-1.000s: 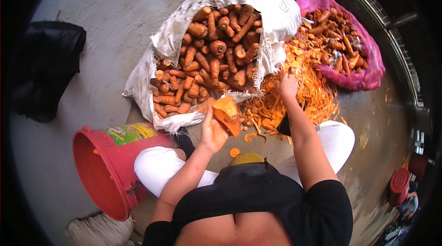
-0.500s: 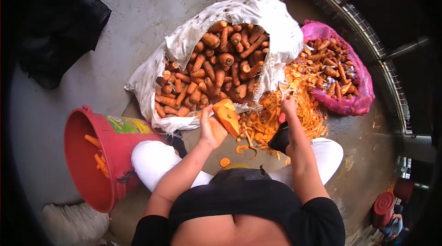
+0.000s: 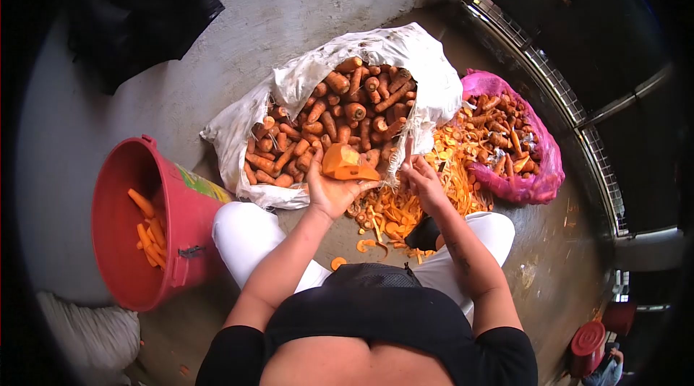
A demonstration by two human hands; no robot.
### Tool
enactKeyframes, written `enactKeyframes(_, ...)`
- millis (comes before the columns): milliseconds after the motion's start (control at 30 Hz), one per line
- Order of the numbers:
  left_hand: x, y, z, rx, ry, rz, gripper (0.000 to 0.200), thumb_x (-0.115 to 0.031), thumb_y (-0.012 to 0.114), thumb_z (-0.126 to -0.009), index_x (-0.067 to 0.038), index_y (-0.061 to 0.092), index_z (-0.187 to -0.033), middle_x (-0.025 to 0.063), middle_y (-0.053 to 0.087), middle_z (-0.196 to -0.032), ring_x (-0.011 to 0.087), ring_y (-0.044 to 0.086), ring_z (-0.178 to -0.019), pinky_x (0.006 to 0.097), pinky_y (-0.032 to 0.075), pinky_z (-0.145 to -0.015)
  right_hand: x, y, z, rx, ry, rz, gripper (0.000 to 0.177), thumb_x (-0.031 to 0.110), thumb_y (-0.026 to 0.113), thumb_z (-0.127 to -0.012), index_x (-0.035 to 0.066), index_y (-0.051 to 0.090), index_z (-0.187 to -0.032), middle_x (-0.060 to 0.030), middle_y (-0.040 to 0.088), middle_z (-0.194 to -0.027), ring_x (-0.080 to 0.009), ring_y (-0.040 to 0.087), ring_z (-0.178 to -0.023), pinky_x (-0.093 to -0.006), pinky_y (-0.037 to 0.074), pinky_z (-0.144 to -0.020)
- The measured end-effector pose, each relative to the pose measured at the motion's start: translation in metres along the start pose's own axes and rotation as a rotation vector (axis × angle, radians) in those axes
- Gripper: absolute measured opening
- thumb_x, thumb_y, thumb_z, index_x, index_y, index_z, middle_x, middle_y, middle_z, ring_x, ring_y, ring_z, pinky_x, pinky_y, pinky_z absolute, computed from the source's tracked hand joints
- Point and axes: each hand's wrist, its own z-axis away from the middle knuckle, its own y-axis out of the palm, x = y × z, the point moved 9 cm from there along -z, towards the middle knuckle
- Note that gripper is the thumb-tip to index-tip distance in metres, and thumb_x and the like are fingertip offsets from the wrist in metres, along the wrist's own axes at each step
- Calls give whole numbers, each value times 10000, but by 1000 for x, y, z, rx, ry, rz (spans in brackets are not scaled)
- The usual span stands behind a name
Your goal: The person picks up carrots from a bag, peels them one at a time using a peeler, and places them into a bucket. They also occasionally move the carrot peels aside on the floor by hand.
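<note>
My left hand [image 3: 329, 189] cradles a thick, peeled orange carrot [image 3: 341, 160], its fingers curled round the side and the thumb beneath. The carrot has flat-cut faces and a dark slit low on its right part. To the right, my right hand [image 3: 423, 182] is closed on a peeler, which is mostly hidden by the fingers at this angle. A small space separates that hand from the carrot. Behind both hands, a white sack [image 3: 426, 61] lies open, full of unpeeled carrots [image 3: 340, 115]. Orange peelings [image 3: 441, 183] are heaped on the floor below my right hand.
A tilted red bucket [image 3: 177, 220] with several peeled carrots [image 3: 150, 238] stands at my left knee. On the right is a pink mesh bag [image 3: 553, 169] of carrot scraps. A pale sack [image 3: 90, 332] lies lower left; black plastic [image 3: 144, 17] hangs by the wall.
The right hand has moved left and up, closer to the carrot, and the peeler has turned out of clear view. The carrot has been turned in the left hand. The head view has shifted.
</note>
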Motion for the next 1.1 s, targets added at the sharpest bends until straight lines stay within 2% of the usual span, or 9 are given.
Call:
enactKeyframes(167,1,-5,-1,84,-37,24,537,-507,497,-836,-41,554,-1098,238,422,-1328,452,337,-1276,621,240,-1054,13,29,-7,28,-1,33,226,233,563,-915,85,472,-1060,5,532,-754,-88,522,-596,-216,402,-527)
enactKeyframes(367,9,-8,-2,16,-54,-31,432,-312,498,-768,-31,559,-1090,184,455,-1341,310,470,-1200,450,339,-1031,-1,44,-24,30,78,-60,358,238,492,-955,121,420,-1285,25,562,-781,-42,443,-485,-179,342,-422)
enactKeyframes(467,10,-21,-1,-70,-57,-94,505,-306,482,-788,-35,509,-1214,149,485,-1326,263,487,-1188,395,355,-1017,5,43,-26,38,58,-31,255,267,508,-946,116,482,-1149,38,535,-758,-30,436,-536,-176,334,-454)
enactKeyframes(700,32,-22,2,-22,-242,-105,507,-286,478,-815,28,505,-1212,168,557,-1207,296,517,-1143,435,362,-1037,-7,33,-23,24,26,53,255,310,558,-918,99,515,-1053,55,486,-749,-34,427,-608,-198,344,-497)
enactKeyframes(733,38,-25,5,-41,-269,-49,497,-282,470,-828,48,502,-1199,185,555,-1200,316,525,-1131,471,361,-1039,-11,34,-22,37,46,55,307,331,567,-912,67,512,-1057,23,505,-815,-58,477,-718,-217,401,-601)
enactKeyframes(833,57,-31,12,-114,-370,-121,525,-294,468,-818,36,495,-1225,181,561,-1210,333,511,-1163,499,318,-1069,7,37,-21,52,-122,189,423,399,530,-917,71,485,-1179,19,490,-870,-61,434,-708,-219,355,-598)
enactKeyframes(900,56,-30,11,-74,-344,-250,483,-299,465,-860,12,495,-1228,162,577,-1184,314,553,-1110,476,425,-977,19,38,-15,116,-68,246,579,531,464,-916,68,459,-1264,5,471,-901,-85,405,-714,-240,343,-615)
enactKeyframes(1000,46,-42,6,-173,-277,-349,436,-308,448,-916,-16,486,-1239,156,596,-1129,294,606,-1005,419,516,-848,38,14,-18,17,-156,365,624,601,329,-928,65,519,-1187,26,468,-798,-86,354,-650,-239,314,-595)
enactKeyframes(1100,40,-57,-2,-171,-255,-345,393,-286,433,-936,-29,495,-1226,144,605,-1106,277,613,-980,404,518,-840,43,-1,-24,-77,-172,502,608,538,275,-971,68,655,-898,7,527,-713,-107,380,-638,-256,322,-628)
